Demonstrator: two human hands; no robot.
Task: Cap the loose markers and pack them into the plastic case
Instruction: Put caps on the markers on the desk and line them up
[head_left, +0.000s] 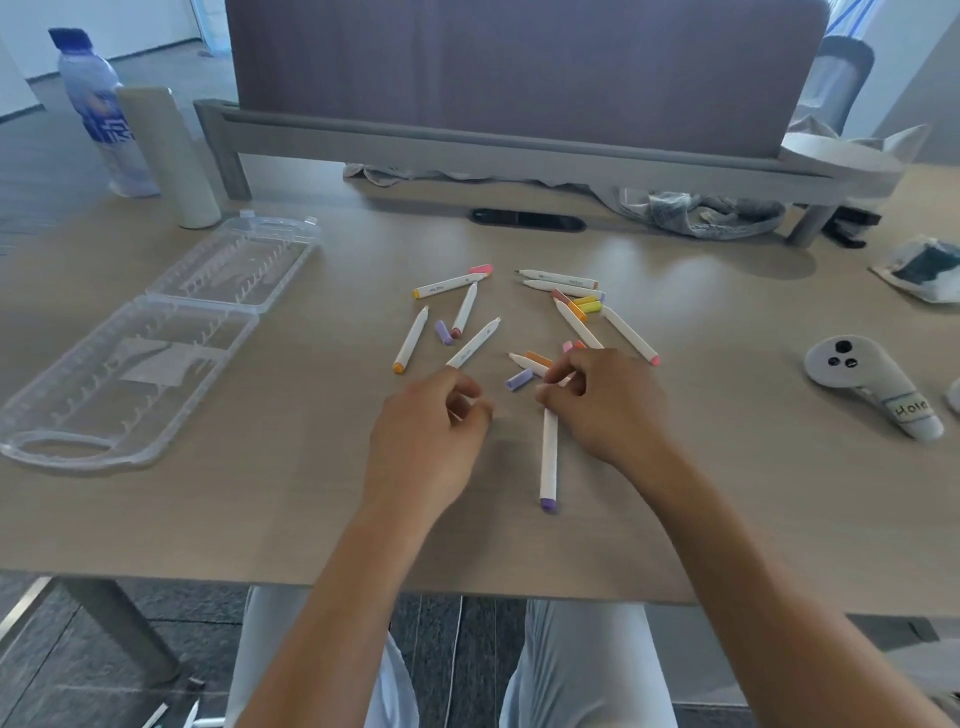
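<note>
Several white markers with coloured ends lie uncapped in the middle of the table, among them one (472, 345) just beyond my left hand. Loose caps lie between them: a lilac cap (443, 332), a second lilac cap (518, 379), a pink cap (481, 268) and yellow caps (589, 304). My right hand (608, 400) pinches the upper end of a purple-ended marker (549, 462), which points back toward me. My left hand (436, 415) hovers beside it with fingers curled; whether it holds anything is unclear. The clear plastic case (156, 338) lies open at the left with nothing in it.
A water bottle (104, 109) and a pale cylinder (171, 156) stand at the back left. A grey controller (862, 379) lies at the right, with a packet (924, 267) behind it. A raised shelf (519, 150) with crumpled cloth (701, 213) under it spans the back.
</note>
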